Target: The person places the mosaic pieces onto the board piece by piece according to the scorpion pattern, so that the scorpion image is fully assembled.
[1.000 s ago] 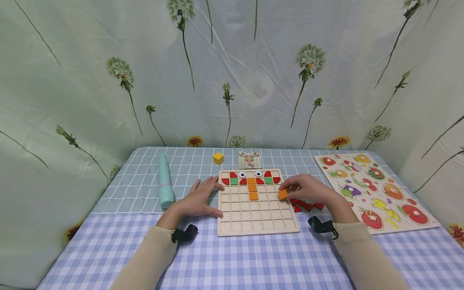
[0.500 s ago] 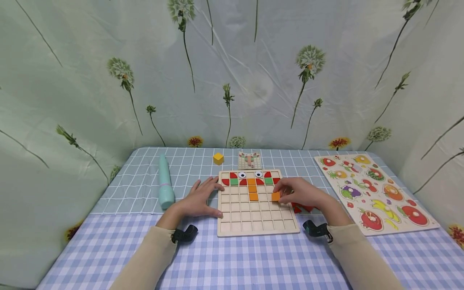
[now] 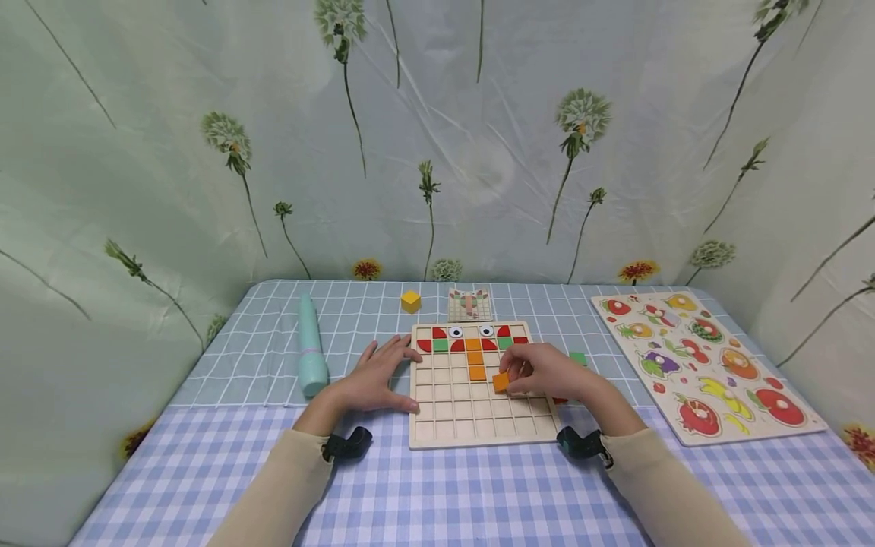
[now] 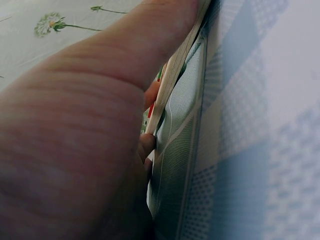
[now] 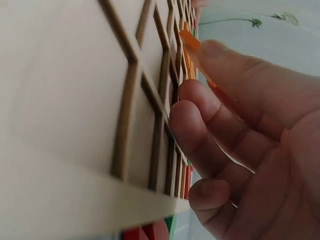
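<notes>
A wooden grid board (image 3: 444, 431) lies flat in the middle of the table. My right hand (image 3: 550, 371) pinches an orange square tile (image 3: 501, 382) between thumb and fingers, tilted close over the grid, to the right of a column of orange tiles (image 3: 476, 373). Across the board's far rows sit red and green pieces and two eye tiles (image 3: 486, 331). With fingers spread, my left hand (image 3: 374, 377) rests at the board's left edge, fingertips and thumb on the rim. In the left wrist view the thumb (image 4: 165, 30) overlaps the board's side (image 4: 172, 75).
Behind the board is a small pattern card (image 3: 470, 305), with a yellow cube (image 3: 411, 301) to its left. A turquoise tapered object (image 3: 311, 349) lies at left. On the right are a green piece (image 3: 578, 358), red pieces (image 3: 560, 400) and a fruit puzzle board (image 3: 711, 368).
My right hand has carried the orange tile leftward and slightly nearer, from the board's right edge toward the orange column. A green piece now shows behind it. The left hand stays put.
</notes>
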### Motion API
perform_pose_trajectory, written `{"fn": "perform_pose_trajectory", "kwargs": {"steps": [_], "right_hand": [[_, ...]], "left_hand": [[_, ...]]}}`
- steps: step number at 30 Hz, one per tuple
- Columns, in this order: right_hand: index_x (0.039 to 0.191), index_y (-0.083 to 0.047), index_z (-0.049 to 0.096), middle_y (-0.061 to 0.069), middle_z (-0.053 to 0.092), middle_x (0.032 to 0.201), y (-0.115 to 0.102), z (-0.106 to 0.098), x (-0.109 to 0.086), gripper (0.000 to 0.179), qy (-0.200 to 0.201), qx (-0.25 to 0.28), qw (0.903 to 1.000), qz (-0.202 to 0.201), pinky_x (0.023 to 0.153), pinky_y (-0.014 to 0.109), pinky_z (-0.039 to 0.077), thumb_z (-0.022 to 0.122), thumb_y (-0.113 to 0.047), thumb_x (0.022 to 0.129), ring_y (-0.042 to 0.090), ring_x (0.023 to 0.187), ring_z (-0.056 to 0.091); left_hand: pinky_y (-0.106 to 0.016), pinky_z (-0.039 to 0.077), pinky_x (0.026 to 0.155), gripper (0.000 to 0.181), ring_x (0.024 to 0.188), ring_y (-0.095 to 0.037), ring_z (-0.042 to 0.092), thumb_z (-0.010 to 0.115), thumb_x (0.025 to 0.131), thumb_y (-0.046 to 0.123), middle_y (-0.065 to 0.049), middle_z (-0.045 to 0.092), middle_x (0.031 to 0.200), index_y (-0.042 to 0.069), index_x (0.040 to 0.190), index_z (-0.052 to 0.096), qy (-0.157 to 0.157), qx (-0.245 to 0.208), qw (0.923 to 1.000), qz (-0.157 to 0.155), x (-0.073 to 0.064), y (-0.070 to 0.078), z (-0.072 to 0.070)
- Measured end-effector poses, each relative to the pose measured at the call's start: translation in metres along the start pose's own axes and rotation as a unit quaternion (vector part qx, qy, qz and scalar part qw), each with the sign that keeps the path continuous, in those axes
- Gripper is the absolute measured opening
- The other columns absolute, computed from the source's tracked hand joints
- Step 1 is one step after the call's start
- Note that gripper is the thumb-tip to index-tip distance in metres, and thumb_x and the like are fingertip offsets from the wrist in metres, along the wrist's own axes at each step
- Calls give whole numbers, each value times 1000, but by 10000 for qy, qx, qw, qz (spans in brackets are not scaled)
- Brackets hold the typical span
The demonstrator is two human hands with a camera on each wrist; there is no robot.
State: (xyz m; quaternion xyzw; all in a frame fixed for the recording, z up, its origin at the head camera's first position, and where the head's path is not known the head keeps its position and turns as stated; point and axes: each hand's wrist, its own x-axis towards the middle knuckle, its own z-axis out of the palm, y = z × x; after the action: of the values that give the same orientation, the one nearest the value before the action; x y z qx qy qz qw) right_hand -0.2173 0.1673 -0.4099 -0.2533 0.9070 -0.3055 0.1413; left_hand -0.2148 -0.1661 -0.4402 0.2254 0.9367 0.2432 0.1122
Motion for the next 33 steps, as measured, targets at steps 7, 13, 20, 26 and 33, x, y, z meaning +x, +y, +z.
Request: {"fn": "perform_pose_trajectory", "kwargs": {"steps": [7,13,20,26,33], "right_hand": [[101,-14,63,-2,60,81,-8,9,2,23,-57,186,9998,-9,68,23,51,79,-14,85,14,76,57],[102,-14,63,-3,60,81,-11,11,1,22,48,237,9997,-17,67,24,51,79,-15,86,14,76,57],[101,-14,65,-4,59,79,-15,18,5,20,58,236,9997,-62,68,22,49,78,-16,86,13,76,56],[98,-16,65,-8,57,75,-18,23,5,19,214,-242,9992,-221,67,21,46,79,-17,85,9,73,54],[100,-17,66,-8,56,75,-21,26,6,19,210,-318,9990,-215,66,21,46,78,-17,86,9,72,54]], "left_hand": [[-62,-3,124,78,157,-35,9,84,73,54,-13,18,168,23,134,49,82,-13,9999,112,0,-2,2],[-63,-3,124,77,157,-36,9,84,73,54,-14,18,168,22,134,49,80,-20,9998,169,0,-3,2],[-64,-3,123,76,157,-36,9,84,73,53,-14,18,168,23,134,48,84,-28,9998,194,-1,-3,1],[-62,-3,124,77,157,-35,8,84,73,54,-12,17,168,24,134,48,35,-13,9999,146,0,-3,0],[-64,-3,123,78,157,-36,9,84,73,53,-13,18,168,22,135,49,68,-37,9998,181,0,-3,1]]}}
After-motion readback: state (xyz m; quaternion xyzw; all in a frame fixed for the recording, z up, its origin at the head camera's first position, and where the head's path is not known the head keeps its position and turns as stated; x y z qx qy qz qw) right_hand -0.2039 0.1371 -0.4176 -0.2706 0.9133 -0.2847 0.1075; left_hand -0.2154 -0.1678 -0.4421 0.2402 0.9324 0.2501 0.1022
